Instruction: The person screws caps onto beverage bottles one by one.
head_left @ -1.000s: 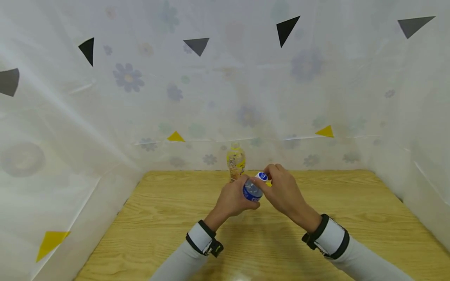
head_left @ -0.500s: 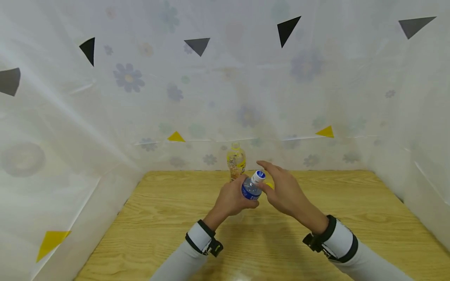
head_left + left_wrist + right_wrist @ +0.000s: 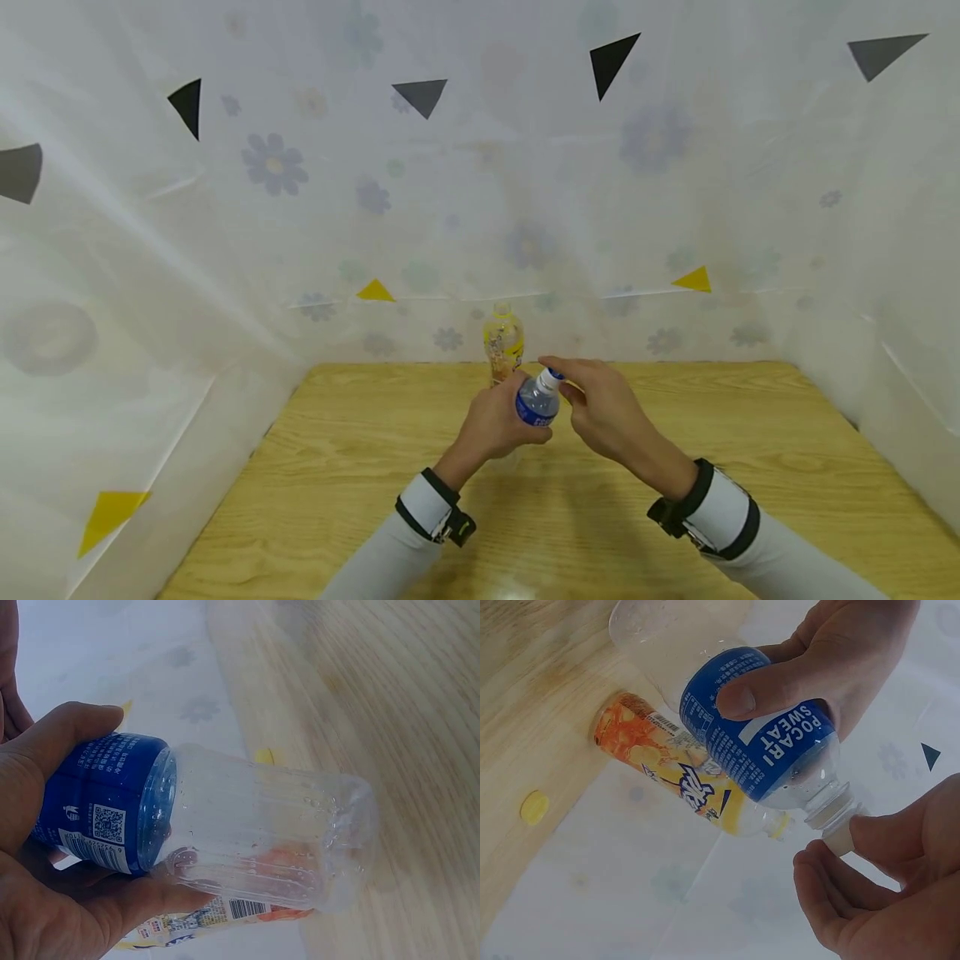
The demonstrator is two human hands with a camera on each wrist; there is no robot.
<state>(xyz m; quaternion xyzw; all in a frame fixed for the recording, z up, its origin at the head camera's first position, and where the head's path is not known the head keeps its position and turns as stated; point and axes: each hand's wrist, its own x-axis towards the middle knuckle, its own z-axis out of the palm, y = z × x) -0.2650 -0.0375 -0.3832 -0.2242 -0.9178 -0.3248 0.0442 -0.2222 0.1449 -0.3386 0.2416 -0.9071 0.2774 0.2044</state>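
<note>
My left hand (image 3: 497,419) grips a clear plastic bottle (image 3: 262,825) round its blue label (image 3: 754,735), which reads POCARI SWEAT. Water drops cling to the inside of its wall. The bottle leans, its neck pointing up and to the right in the head view. At the neck, the thumb and fingers of my right hand (image 3: 606,410) pinch the white cap (image 3: 840,838), whose blue top is partly covered by a finger. Behind my left hand stands an uncapped bottle (image 3: 503,343) with a yellow and orange label, its lower part hidden in the head view.
A yellow cap (image 3: 534,808) lies on the wooden table (image 3: 345,467). White flower-patterned sheeting (image 3: 480,183) with black, grey and yellow triangles encloses the table at the back and sides.
Half a second ago the right fingers were spread off the cap; now they have closed back onto it. The left hand and its bottle stay nearly still.
</note>
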